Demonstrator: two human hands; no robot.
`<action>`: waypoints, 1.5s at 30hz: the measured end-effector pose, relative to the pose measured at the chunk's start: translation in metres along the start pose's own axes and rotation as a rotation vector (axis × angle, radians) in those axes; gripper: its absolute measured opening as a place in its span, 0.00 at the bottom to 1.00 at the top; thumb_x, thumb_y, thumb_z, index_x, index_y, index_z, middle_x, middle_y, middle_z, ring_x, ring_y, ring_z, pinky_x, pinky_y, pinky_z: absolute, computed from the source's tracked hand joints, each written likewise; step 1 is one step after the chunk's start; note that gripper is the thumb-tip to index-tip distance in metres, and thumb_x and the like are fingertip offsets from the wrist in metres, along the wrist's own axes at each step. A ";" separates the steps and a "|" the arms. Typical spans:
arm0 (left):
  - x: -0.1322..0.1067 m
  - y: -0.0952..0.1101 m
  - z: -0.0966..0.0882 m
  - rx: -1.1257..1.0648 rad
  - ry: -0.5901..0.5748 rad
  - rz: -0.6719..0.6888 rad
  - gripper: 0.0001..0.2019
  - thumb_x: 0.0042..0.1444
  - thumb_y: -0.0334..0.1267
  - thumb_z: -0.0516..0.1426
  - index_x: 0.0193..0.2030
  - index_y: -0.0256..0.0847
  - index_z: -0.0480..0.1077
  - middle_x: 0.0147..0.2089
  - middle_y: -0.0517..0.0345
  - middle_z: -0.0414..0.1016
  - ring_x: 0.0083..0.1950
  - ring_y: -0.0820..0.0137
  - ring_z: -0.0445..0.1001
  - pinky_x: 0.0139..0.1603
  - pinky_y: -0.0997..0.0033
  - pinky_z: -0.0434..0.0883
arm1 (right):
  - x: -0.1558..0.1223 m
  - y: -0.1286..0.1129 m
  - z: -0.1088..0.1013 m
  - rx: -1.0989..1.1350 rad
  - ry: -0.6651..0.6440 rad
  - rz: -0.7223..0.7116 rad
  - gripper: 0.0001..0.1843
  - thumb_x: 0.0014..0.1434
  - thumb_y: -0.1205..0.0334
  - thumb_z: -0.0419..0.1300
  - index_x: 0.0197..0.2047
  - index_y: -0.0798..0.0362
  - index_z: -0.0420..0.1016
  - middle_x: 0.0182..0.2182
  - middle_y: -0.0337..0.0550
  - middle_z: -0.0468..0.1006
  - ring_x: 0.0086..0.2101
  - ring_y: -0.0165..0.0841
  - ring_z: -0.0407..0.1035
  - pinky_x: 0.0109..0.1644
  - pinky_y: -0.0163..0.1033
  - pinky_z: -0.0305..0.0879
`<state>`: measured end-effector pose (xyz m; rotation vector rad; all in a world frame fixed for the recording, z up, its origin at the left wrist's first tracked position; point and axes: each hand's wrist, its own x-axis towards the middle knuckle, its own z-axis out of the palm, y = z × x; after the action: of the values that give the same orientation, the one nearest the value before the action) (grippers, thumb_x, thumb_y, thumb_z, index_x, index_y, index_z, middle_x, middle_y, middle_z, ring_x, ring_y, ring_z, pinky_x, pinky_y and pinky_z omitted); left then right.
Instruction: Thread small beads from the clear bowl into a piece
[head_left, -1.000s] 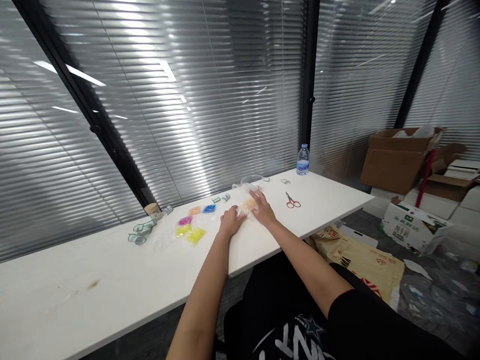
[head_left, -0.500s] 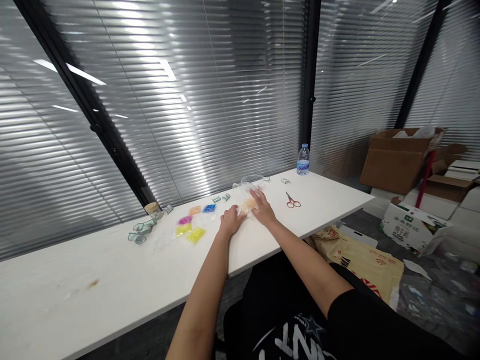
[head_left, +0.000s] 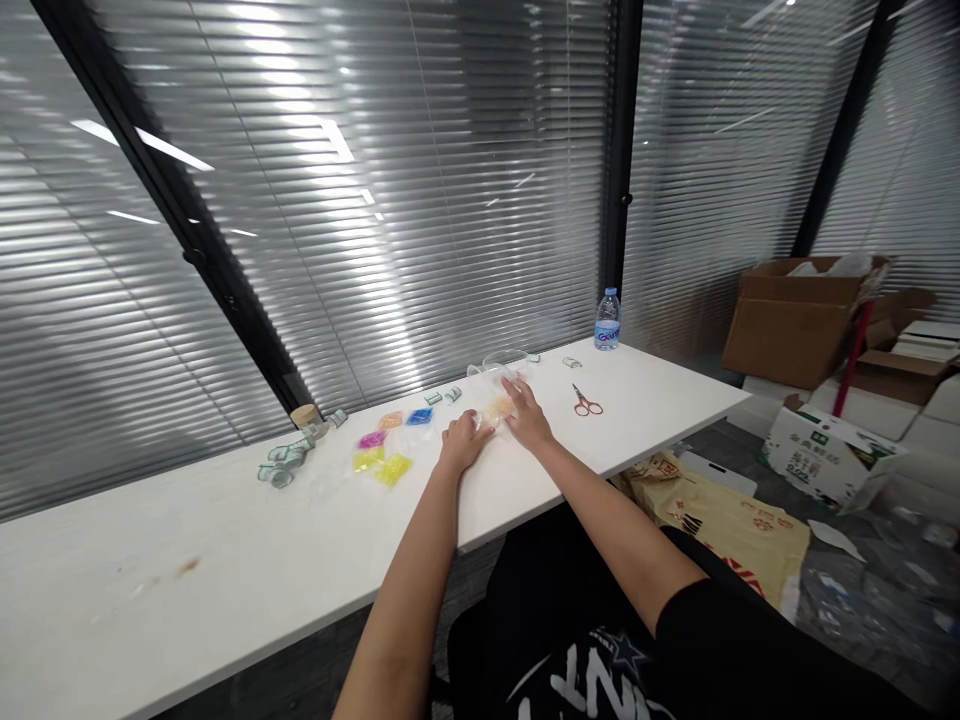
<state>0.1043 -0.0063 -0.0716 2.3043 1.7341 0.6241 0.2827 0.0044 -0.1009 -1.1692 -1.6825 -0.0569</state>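
My left hand (head_left: 463, 443) rests flat on the white table (head_left: 225, 560), fingers stretched toward a small clear bag of pale orange beads (head_left: 496, 409). My right hand (head_left: 527, 417) lies on the right side of that bag, fingers spread over the clear plastic. Neither hand lifts anything. To the left lie small bags of coloured beads: yellow (head_left: 393, 468), pink (head_left: 370, 440), orange (head_left: 389, 421) and blue (head_left: 418, 416). A clear plastic tub (head_left: 504, 360) stands just behind the orange bag.
Red-handled scissors (head_left: 586, 403) lie right of my hands. A water bottle (head_left: 607, 322) stands at the far corner. Green tape rolls (head_left: 281, 465) and a tan roll (head_left: 304, 416) sit at the left. Cardboard boxes (head_left: 795, 315) and a yellow bag (head_left: 724, 520) lie on the floor.
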 end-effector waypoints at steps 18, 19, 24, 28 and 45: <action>0.004 -0.006 0.004 -0.042 0.022 -0.005 0.23 0.63 0.49 0.55 0.60 0.38 0.64 0.59 0.47 0.68 0.59 0.58 0.69 0.61 0.46 0.66 | 0.001 -0.002 -0.005 0.022 -0.070 0.238 0.29 0.64 0.54 0.59 0.66 0.50 0.60 0.62 0.52 0.63 0.55 0.44 0.66 0.55 0.55 0.68; 0.005 -0.006 0.004 -0.052 0.025 -0.009 0.23 0.63 0.49 0.55 0.60 0.38 0.64 0.59 0.47 0.68 0.59 0.58 0.69 0.61 0.46 0.66 | 0.001 0.000 -0.005 0.009 -0.078 0.273 0.30 0.64 0.53 0.59 0.65 0.50 0.60 0.62 0.52 0.64 0.55 0.44 0.66 0.55 0.56 0.68; 0.007 -0.008 0.006 -0.121 0.050 -0.033 0.23 0.63 0.49 0.56 0.60 0.38 0.65 0.59 0.47 0.68 0.59 0.58 0.68 0.61 0.45 0.66 | 0.004 0.008 0.000 -0.097 -0.148 0.479 0.29 0.64 0.50 0.59 0.64 0.52 0.62 0.58 0.52 0.68 0.55 0.44 0.66 0.58 0.58 0.64; 0.009 -0.011 0.007 -0.210 0.086 -0.057 0.23 0.63 0.48 0.56 0.60 0.38 0.65 0.59 0.47 0.68 0.59 0.58 0.69 0.60 0.46 0.67 | 0.005 0.008 0.005 -0.193 -0.180 0.552 0.29 0.63 0.49 0.59 0.63 0.53 0.64 0.61 0.52 0.65 0.60 0.48 0.60 0.64 0.64 0.52; 0.018 -0.014 -0.015 -0.762 0.533 -0.125 0.20 0.65 0.47 0.55 0.58 0.38 0.65 0.56 0.48 0.70 0.54 0.62 0.72 0.55 0.52 0.72 | -0.012 -0.017 -0.025 -0.233 -0.113 0.292 0.22 0.65 0.54 0.58 0.59 0.52 0.67 0.59 0.51 0.67 0.55 0.43 0.65 0.57 0.56 0.65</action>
<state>0.0897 0.0130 -0.0596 1.5632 1.4177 1.6385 0.2880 -0.0255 -0.0902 -1.6101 -1.6161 -0.0049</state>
